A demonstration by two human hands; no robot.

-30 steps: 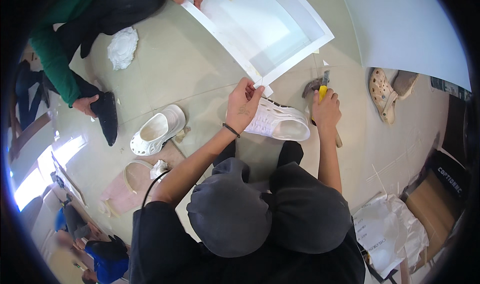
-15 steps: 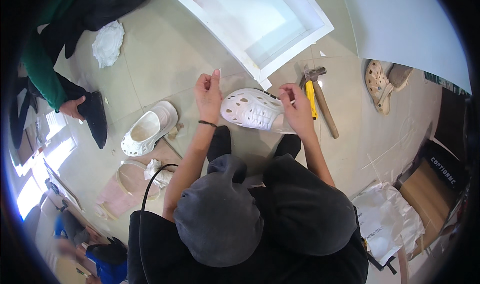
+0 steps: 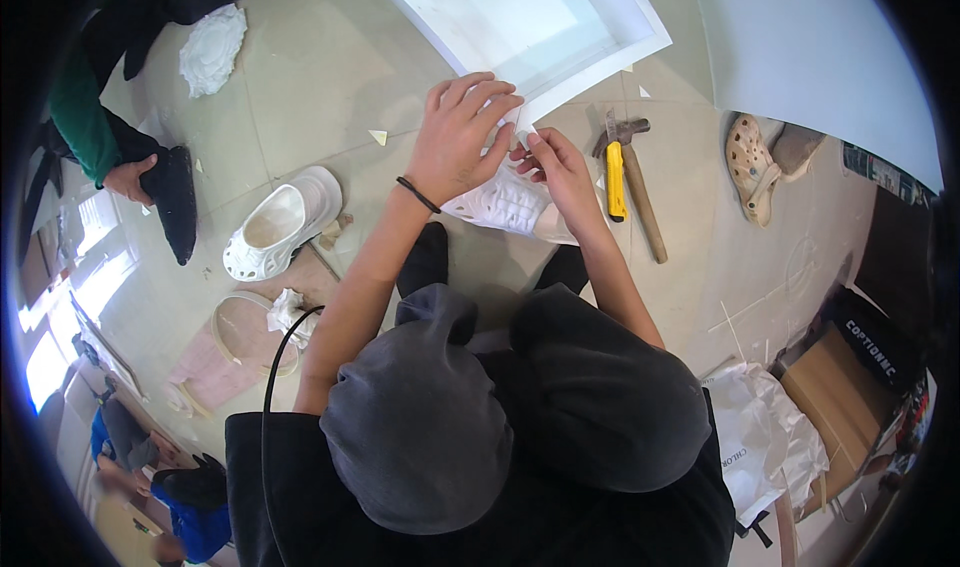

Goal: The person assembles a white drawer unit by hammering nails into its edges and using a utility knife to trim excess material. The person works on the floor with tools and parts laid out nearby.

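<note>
Beyond my knees, a white shallow frame-like panel (image 3: pixel 590 85) has its near corner between my hands. My left hand (image 3: pixel 462 139) lies over that corner, fingers stretched out and apart. My right hand (image 3: pixel 560 172) pinches a small white flap (image 3: pixel 527 139) sticking out at the corner. Below my hands is a white clog with holes (image 3: pixel 500 205), partly covered by them. Its mate, another white clog (image 3: pixel 278 225), is on the floor to the left.
Right of my hands lie a yellow utility knife (image 3: pixel 615 182) and a wooden-handled hammer (image 3: pixel 645 197). Beige clogs (image 3: pixel 750 172) are farther right, under a large white sheet (image 3: pixel 800 47). A triangular scrap (image 3: pixel 378 137) lies left; another person's hand (image 3: pixel 130 180) rests by a dark shoe.
My left hand has moved right and opened onto the frame's corner. My right hand has shifted slightly left and up to the flap. A triangular scrap now shows on the floor at left.
</note>
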